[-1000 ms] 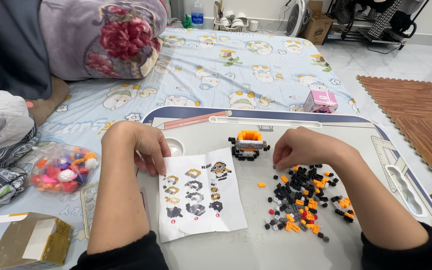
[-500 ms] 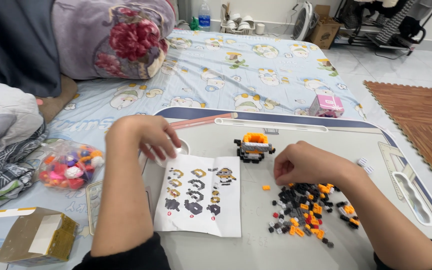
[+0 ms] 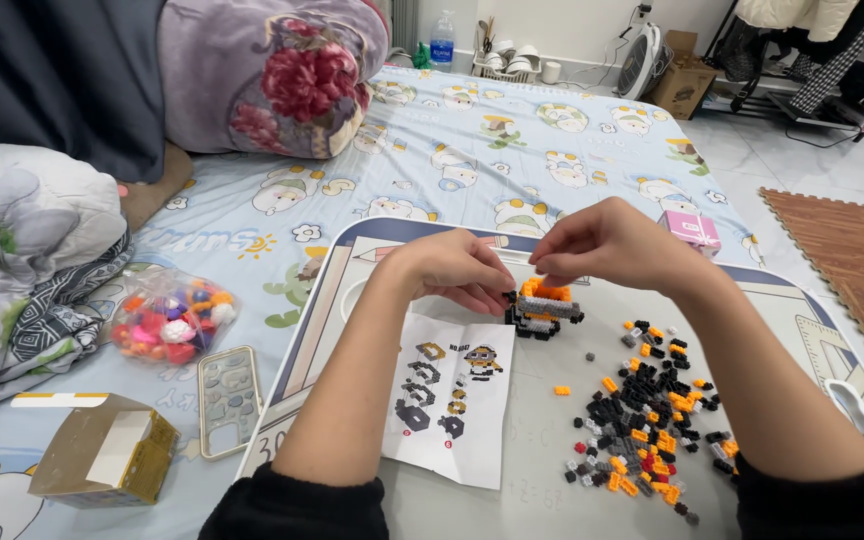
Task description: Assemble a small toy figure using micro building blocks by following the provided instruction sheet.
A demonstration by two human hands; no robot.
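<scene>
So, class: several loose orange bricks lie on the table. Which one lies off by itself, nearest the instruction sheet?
The single orange brick, lying alone between the instruction sheet and the brick pile; the other orange ones sit within the pile.

Right hand fingertips cover the top of the small brick figure, left hand hides its near-left side, tiny piece between fingers unreadable.

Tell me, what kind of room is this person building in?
Probably a bedroom at home. A low play table sits on a cartoon-print bedsheet, with a floral blanket and a clothes rack nearby. Both hands work on a small brick model.
</scene>
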